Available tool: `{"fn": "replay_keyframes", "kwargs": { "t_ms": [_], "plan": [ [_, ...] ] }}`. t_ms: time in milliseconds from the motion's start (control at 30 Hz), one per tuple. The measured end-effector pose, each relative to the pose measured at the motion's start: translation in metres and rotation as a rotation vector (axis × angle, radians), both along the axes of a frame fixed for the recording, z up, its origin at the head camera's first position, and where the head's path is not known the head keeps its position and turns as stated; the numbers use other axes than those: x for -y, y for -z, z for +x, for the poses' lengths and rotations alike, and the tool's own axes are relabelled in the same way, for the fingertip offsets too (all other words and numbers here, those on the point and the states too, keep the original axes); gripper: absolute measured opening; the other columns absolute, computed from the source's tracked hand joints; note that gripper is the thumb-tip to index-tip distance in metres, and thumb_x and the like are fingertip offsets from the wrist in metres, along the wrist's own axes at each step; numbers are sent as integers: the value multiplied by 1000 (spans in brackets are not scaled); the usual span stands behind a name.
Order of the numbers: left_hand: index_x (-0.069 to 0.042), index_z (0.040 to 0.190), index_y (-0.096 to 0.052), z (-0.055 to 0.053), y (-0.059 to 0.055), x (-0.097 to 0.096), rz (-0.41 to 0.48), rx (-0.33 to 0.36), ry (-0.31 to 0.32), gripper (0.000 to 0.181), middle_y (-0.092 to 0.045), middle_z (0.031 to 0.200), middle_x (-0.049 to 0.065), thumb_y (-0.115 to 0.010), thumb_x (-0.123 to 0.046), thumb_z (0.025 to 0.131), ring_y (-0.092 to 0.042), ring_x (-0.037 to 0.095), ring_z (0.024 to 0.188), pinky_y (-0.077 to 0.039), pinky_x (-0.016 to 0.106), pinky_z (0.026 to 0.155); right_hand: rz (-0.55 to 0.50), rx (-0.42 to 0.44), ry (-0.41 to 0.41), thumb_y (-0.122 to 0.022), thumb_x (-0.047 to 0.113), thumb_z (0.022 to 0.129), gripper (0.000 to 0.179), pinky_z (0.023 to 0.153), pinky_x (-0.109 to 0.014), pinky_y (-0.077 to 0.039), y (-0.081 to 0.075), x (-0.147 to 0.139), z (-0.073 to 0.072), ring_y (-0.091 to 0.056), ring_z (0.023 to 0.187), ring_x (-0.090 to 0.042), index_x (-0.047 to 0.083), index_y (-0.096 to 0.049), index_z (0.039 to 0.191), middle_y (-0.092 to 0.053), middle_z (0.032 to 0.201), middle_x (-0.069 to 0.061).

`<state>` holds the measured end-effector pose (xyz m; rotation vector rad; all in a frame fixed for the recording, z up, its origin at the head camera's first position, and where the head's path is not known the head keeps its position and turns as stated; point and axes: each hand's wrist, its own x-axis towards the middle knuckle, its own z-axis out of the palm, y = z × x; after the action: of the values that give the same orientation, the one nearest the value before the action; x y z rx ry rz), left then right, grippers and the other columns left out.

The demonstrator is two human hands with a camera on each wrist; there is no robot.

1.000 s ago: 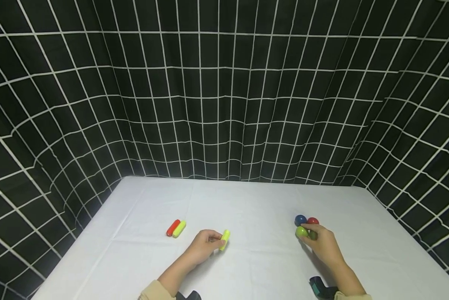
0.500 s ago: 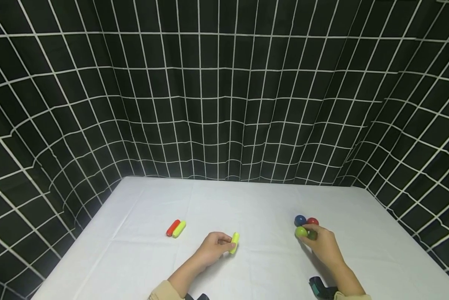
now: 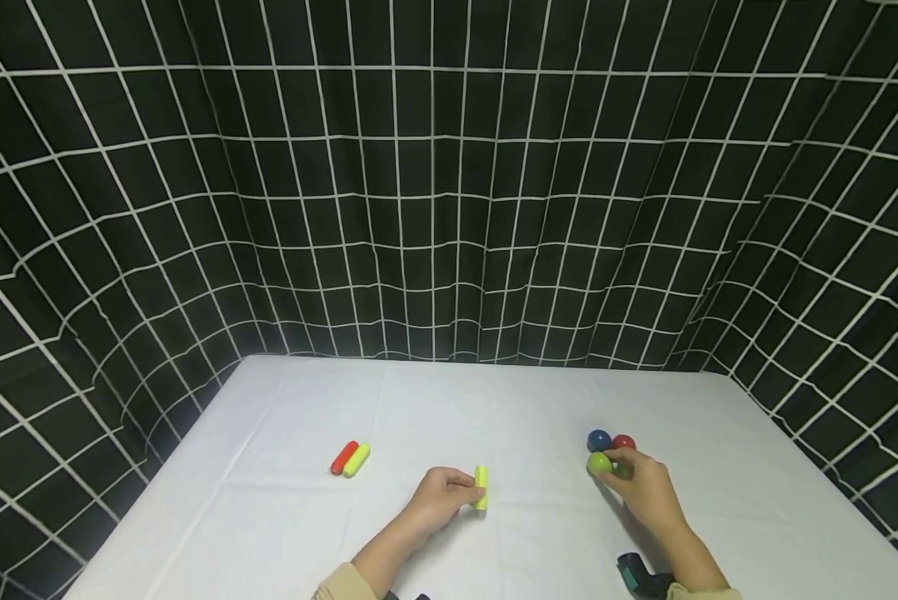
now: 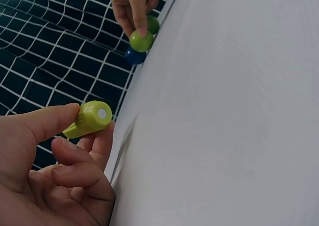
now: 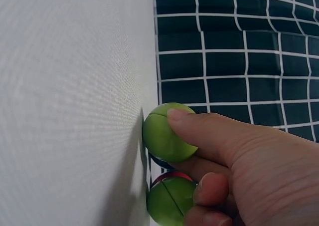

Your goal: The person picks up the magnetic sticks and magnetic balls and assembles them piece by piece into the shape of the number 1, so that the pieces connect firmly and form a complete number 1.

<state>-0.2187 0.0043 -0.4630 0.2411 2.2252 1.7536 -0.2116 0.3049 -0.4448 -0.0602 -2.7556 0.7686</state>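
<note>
The person's left hand [image 3: 441, 500] is near the middle of the desk [image 3: 389, 400], its grip pinching a glossy yellow-green rounded stick [image 3: 481, 488] between thumb and fingertips. The stick stands nearly upright; I can't tell whether its lower end touches the white cloth spread over the desk. One end of it shows a small pale round spot [image 4: 102, 113] — if that's a label, it's too small to read.

Over on the right, the right hand [image 3: 646, 493] has its grip pinched on a shiny lime-green ball [image 3: 600, 463], thumb laid against it, the ball down beside the cloth. A darker green ball [image 5: 172, 201] sits just beside, at the curled lower fingers, with a fine seam line across it. Just behind them are a glossy dark blue ball [image 3: 600, 439] and a glossy red ball [image 3: 624, 442], close together.

On the left part of the desk an orange-red rounded stick [image 3: 345, 458] lies alongside a second yellow-green stick [image 3: 356, 460]. A black wrist device [image 3: 644, 577] with a teal patch shows at the right wrist — any lettering there is too small to make out. Beige sleeves [image 3: 344, 583] cover both forearms' lower ends, and a black curtain with a white grid [image 3: 449, 208] hangs around the desk.
</note>
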Motion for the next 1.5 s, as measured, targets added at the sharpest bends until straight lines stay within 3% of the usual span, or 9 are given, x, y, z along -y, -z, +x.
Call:
{"fn": "replay_keyframes", "kwargs": {
  "t_ms": [233,667,967,1300,1500],
  "plan": [
    [3,103,-62,0,3,-1,24,32,18,34,-65,74,1,-67,-24,83,-40,5,50,-35,16,47,-10,-13,2,-75,12,75,34,76,-46,-51,4,1,0,-63,89,-35,-5,-63,103,-66,103,-25],
    [0,99,-64,-4,8,-3,-27,25,18,33,-60,70,0,-69,-27,81,-41,6,50,-36,17,46,28,1,-37,-73,12,78,40,89,-56,-45,4,2,0,-55,108,-46,-2,-63,114,-62,113,-27],
    [-2,95,-65,-2,6,-4,-41,25,21,30,-61,67,0,-70,-27,80,-42,8,52,-37,20,48,16,39,-30,-74,13,77,41,84,-54,-47,0,2,1,-59,100,-43,-3,-61,112,-63,109,-27],
    [-1,96,-64,-1,6,-3,-32,21,25,30,-63,71,2,-70,-25,80,-45,9,55,-40,21,50,-3,-40,-19,-78,11,70,39,77,-49,-50,4,3,1,-63,88,-35,-2,-61,104,-66,100,-23],
    [-1,95,-65,0,6,-4,-30,8,31,28,-62,70,2,-70,-24,80,-45,9,56,-40,20,50,-9,29,-36,-77,16,73,48,78,-47,-50,3,4,1,-60,95,-38,-5,-61,113,-62,110,-27]
  ]
}}
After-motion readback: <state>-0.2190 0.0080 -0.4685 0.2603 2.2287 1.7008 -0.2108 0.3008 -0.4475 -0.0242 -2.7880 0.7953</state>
